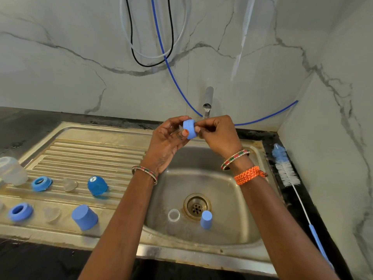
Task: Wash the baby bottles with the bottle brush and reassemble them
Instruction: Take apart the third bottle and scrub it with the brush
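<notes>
Bottle collar ring (189,128), blue, is held above the sink basin (238,199) between both hands: the left hand (168,142) pinches it with thumb and curled fingers, and the right hand (217,134) closes its fingertips on the ring's other side. In the basin, a clear bottle (174,219) and a blue cap (206,218) flank the drain. On the drainboard (90,150) sit more rings, teats and caps. The bottle brush (290,178) lies along the counter's right edge.

Beaded bangles (144,174) on both wrists, orange thread band (247,175) right.
</notes>
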Available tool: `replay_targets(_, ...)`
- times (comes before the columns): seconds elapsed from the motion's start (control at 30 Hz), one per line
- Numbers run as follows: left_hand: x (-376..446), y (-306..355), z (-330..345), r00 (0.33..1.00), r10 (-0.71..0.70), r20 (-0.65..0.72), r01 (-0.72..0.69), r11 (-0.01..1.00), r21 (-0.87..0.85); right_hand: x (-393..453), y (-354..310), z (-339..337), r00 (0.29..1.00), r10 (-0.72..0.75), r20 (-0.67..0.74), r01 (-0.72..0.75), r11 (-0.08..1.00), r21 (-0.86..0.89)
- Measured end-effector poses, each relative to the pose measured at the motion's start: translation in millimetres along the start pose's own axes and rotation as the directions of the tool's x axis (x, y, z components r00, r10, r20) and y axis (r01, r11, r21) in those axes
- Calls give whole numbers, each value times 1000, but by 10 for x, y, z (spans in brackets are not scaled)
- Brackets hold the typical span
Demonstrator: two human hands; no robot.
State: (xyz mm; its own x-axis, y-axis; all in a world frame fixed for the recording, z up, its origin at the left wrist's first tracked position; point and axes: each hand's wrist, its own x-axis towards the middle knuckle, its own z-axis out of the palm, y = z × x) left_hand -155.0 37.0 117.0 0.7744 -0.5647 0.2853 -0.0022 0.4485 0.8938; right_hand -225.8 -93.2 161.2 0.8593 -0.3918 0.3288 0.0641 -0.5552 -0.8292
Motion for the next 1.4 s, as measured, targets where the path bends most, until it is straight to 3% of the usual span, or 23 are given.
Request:
replay_targets(0.13,36,-115,-16,998,-44,-34,43,999,-11,0,141,83,991,136,1,-135,983,123)
replay_targets(0.27,40,-308,-125,989,-137,-48,137,991,-5,17,315,180,940,314,132,-340,864,371)
replay_targets(0.4,15,-677,-362,967,-239,-89,243,969,47,92,651,417,880,401,254,-472,795,380)
replay_targets(0.47,0,-883,-522,934,-312,-174,320,947,20,125,828,591,843,457,284,-536,755,379)
replay_targets(0.57,-35,-1186,-787,820,-427,-380,431,899,-80,153,1319,927,748,610,263,-651,593,474)
replay_targets(0.6,-39,-1261,-858,783,-447,-433,443,889,-117,137,1542,1030,752,627,202,-647,644,408)
replay_targets(0.67,-27,-1389,-942,729,-487,-481,462,869,-179,69,1961,1238,817,557,151,-570,820,59)
replay_targets(0.77,29,-1562,-991,661,-550,-510,515,827,-226,-44,2376,1567,825,420,379,-318,898,-304)
replay_targets(0.87,22,-1678,-1028,599,-592,-539,549,794,-263,-154,2561,1818,754,331,567,-138,924,-357)
replay_targets(1.0,1,-1808,-1103,540,-641,-545,600,747,-285,-217,2665,1971,645,325,691,-45,920,-390)
replay_targets(1.03,-2,-1833,-1109,532,-651,-541,612,737,-285,-190,2678,1959,649,319,691,-1,908,-419)
replay_targets(1.1,3,-1891,-1100,524,-661,-537,637,723,-269,-98,2651,1880,749,278,601,-29,920,-390)
replay_targets(1.17,36,-1974,-1070,523,-677,-517,683,696,-222,-5,2573,1762,851,181,492,-123,981,-147)
replay_targets(1.23,99,-2068,-1049,523,-719,-458,721,659,-213,49,2500,1661,863,112,493,-119,993,-18)
replay_targets(1.3,170,-2117,-1057,500,-779,-379,741,611,-278,109,2509,1655,897,77,434,-45,995,-85)
replay_targets(1.4,206,-2072,-1069,490,-785,-378,712,611,-345,198,2773,1719,931,197,308,-123,962,-243)
